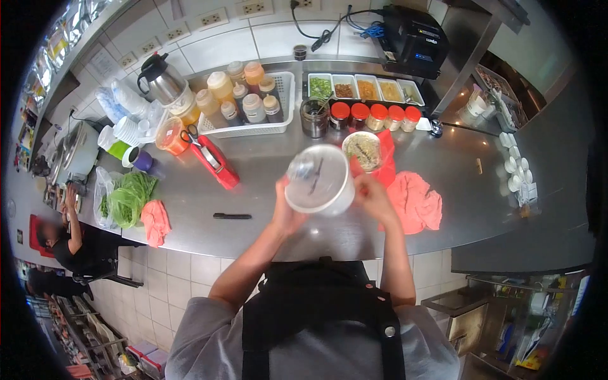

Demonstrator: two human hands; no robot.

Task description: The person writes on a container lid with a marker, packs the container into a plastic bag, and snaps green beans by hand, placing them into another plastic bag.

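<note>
A round white plastic tub (341, 201) with a see-through lid is held up over the steel counter, its lid facing me and marked with a dark stroke. My left hand (286, 212) is wrapped around its left side. Bent fingers of my right hand (375, 201) are at the tub's right edge. Just behind that hand, a white bowl (364, 151) of pale, chopped-looking food sits against a red plastic bag (386, 152). A crumpled pink cloth (416, 201) lies to the right of my right hand.
Red-lidded jars (378, 116) and a tray of chopped ingredients (368, 88) line the back. Left of them stands a basket of squeeze bottles (246, 132). A red tape dispenser (214, 163), black marker (232, 216) and bagged greens (132, 197) lie leftward. Another person (69, 250) works at far left.
</note>
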